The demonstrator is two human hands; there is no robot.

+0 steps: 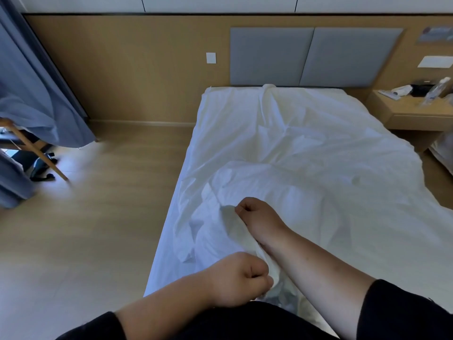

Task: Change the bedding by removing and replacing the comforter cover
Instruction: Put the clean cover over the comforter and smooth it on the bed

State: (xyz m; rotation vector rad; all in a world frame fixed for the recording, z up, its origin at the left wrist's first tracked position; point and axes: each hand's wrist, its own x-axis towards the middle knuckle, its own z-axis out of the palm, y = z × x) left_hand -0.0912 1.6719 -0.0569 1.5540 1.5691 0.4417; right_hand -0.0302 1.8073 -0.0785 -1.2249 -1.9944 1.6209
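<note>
**White cover gripped at the near edge of the bed**

White cover [282, 148] lies rumpled over the bed [169, 241], from the near end to the grey headboard [313, 56]. Left hand [239, 278], fingers curled, grips a fold at the near edge; right hand [257, 217], just beyond, pinches the same fold. The fabric looks light, soft and limp: it should bunch and slide rather than hold shape, so a hold at corners or along the hem would likely control it best. A nightstand [411, 111] stands far right; blue curtain [29, 94] hangs far left.
</note>
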